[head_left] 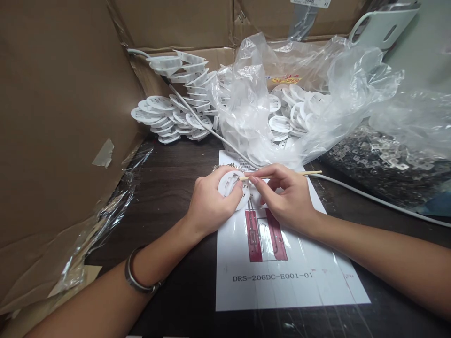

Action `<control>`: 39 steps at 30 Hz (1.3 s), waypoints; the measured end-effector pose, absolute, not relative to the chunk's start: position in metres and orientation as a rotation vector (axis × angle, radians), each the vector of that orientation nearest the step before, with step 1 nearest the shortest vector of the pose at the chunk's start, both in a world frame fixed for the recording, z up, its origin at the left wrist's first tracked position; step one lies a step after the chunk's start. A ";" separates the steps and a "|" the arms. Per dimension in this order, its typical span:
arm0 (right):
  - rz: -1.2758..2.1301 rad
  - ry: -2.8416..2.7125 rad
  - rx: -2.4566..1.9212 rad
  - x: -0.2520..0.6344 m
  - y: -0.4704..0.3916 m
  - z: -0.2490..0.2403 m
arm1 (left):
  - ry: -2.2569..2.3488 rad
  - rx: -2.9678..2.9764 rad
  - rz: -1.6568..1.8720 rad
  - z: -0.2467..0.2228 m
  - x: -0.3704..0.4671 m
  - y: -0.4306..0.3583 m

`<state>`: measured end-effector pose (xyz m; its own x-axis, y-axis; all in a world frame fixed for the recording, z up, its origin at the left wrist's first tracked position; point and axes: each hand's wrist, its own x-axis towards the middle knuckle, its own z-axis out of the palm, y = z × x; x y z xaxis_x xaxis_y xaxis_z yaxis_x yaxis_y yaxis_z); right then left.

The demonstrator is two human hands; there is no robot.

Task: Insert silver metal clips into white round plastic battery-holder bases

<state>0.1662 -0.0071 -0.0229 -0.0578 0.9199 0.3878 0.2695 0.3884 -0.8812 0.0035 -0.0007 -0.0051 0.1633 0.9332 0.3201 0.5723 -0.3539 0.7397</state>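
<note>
My left hand (214,199) grips a round white plastic disc (243,197) with slots cut through it, thumb across its face. A thin wooden stick (310,172) is pinched in my right hand (287,195); its tip touches the disc near my left thumb. Small metal pieces (225,166) lie just behind the disc, partly hidden by my hands. Under both hands lies a white printed sheet (282,293) with a red and white drawing and the text DRS-206DC-E001-01.
White discs (158,110) are stacked at the back left. More spill from a clear plastic bag (253,94) at the back. A bag of flat metal parts (373,159) sits on the right. A white cable (369,195) crosses the table; cardboard (52,117) walls the left.
</note>
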 end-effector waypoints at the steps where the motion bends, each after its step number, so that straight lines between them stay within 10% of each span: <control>1: 0.755 -1.580 -1.096 0.166 -0.007 -0.023 | 1.430 1.996 1.064 -0.005 0.004 -0.001; 39: 0.726 -1.512 -1.130 0.165 -0.009 -0.027 | 1.490 1.955 1.099 -0.005 0.003 -0.001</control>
